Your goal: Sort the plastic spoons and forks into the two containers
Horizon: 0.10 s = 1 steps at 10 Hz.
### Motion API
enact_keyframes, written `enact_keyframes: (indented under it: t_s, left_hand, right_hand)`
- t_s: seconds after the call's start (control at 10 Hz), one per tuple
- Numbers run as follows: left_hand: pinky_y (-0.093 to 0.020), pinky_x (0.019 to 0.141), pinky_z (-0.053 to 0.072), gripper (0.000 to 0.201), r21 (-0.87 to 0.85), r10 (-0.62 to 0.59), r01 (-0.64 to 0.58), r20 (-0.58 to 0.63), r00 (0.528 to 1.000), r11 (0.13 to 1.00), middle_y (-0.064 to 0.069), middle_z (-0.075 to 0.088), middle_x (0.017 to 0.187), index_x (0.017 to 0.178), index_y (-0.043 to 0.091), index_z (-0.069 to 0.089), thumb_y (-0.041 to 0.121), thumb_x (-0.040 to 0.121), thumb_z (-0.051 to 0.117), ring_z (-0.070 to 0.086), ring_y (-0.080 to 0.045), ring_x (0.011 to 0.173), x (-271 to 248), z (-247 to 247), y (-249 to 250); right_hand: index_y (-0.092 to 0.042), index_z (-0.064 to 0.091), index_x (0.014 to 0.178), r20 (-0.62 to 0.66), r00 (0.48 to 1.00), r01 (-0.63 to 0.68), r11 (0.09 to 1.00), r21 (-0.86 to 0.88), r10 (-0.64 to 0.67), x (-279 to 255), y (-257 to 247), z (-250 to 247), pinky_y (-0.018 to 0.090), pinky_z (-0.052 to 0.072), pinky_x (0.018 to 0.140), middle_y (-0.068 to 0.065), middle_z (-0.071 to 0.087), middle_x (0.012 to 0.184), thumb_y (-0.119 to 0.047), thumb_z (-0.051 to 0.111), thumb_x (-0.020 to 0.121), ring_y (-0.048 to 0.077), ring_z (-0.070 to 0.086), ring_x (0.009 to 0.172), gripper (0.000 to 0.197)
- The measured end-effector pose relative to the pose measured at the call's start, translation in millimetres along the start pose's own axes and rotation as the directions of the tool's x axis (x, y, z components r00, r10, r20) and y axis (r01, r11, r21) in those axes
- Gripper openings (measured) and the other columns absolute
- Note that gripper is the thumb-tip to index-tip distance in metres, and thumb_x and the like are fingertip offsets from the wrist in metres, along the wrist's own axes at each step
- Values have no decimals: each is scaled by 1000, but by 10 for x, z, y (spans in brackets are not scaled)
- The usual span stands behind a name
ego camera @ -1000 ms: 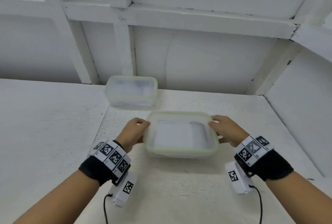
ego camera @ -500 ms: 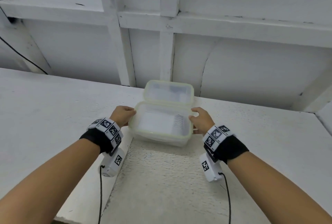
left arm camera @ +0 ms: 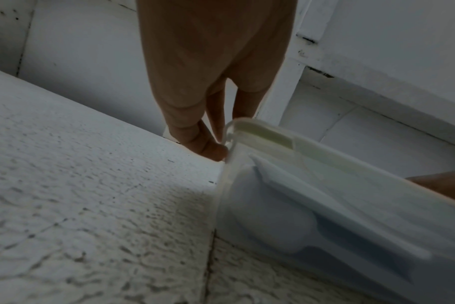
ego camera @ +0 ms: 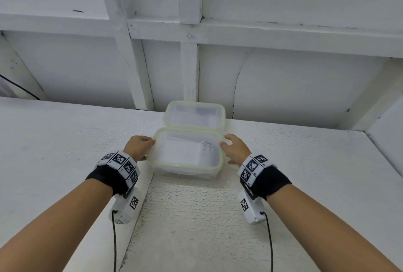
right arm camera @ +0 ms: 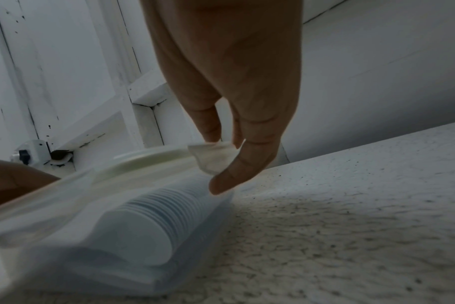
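2 clear, pale-green-rimmed containers (ego camera: 185,172); white speckled table (ego camera: 196,228); black wristbands (ego camera: 109,179) with black-and-white checkered tags (ego camera: 118,159).
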<state>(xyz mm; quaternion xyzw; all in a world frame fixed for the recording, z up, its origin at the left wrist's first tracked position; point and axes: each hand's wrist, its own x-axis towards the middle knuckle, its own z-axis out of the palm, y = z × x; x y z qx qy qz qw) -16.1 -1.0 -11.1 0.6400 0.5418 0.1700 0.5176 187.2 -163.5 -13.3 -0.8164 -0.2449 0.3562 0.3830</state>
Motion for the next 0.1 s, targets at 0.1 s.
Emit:
enact_keyframes:
  t_s: [0.1]
  left_hand:
    - [-41,105,37,46,125,83,-67,-131,988,990,-19,44,140,138,1,40,19,97,47,43,-31,128,-114,22,-24]
  right_hand:
    - [-21,28,145,3,999,54,997,-45,-54,-141,96,-128,41,39,105,7,37,146,-33,45,97,26,41,129,52]
